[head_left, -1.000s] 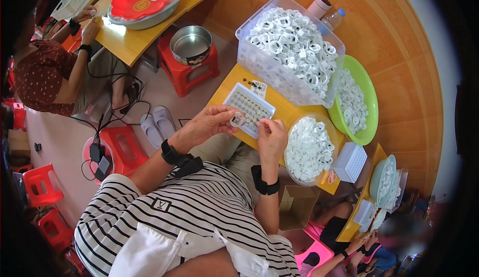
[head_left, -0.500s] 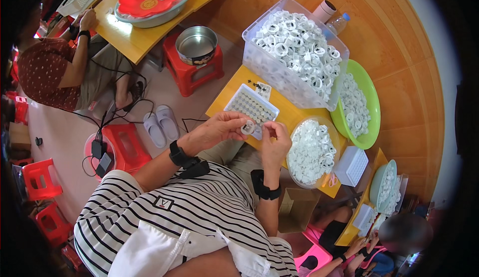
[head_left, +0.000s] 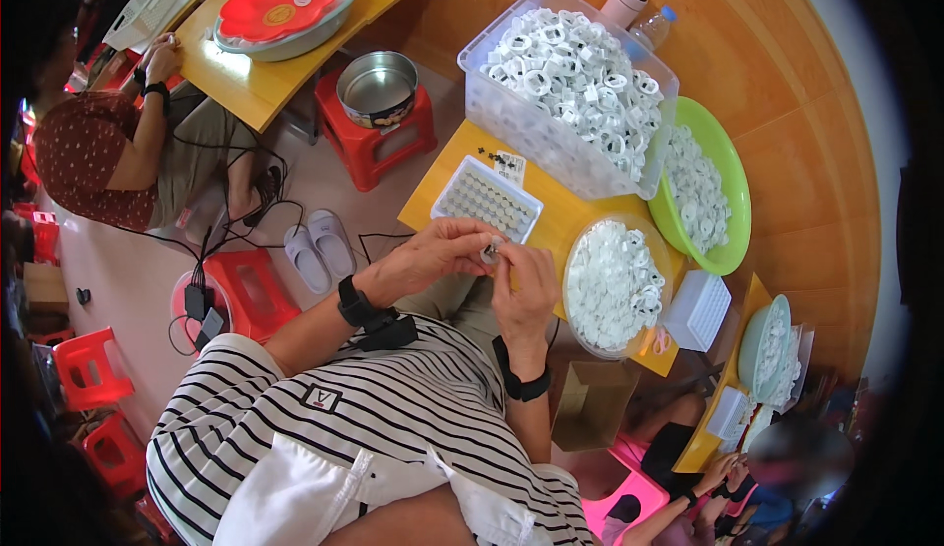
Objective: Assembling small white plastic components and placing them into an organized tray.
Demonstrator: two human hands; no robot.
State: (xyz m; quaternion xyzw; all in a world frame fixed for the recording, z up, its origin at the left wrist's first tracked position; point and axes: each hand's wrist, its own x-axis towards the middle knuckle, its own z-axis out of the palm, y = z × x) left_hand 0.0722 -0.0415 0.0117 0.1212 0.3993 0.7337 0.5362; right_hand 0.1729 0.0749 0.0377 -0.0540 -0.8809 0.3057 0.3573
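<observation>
My left hand (head_left: 433, 257) pinches a small white ring-shaped plastic part (head_left: 490, 251) between thumb and fingers, above my lap at the table's near edge. Against the right side of that part, the thumb and fingertips of my right hand (head_left: 526, 288) are pressed together; whatever they hold is hidden. Just beyond my hands lies a white tray (head_left: 538, 209) with rows of small round silvery discs (head_left: 484, 199). A round clear bowl (head_left: 568, 285) heaped with small white plastic pieces (head_left: 612, 285) stands right of my right hand.
Behind the tray is a large clear bin (head_left: 516, 133) piled with white ring parts, beside a green basin (head_left: 736, 182). A white gridded box (head_left: 697, 312) and scissors (head_left: 661, 340) lie right. A metal pot (head_left: 378, 93) sits on a red stool (head_left: 364, 152). Co-workers sit at left and lower right.
My right hand has moved left and closed in on the white part, which the two hands now meet around. The view has shifted slightly.
</observation>
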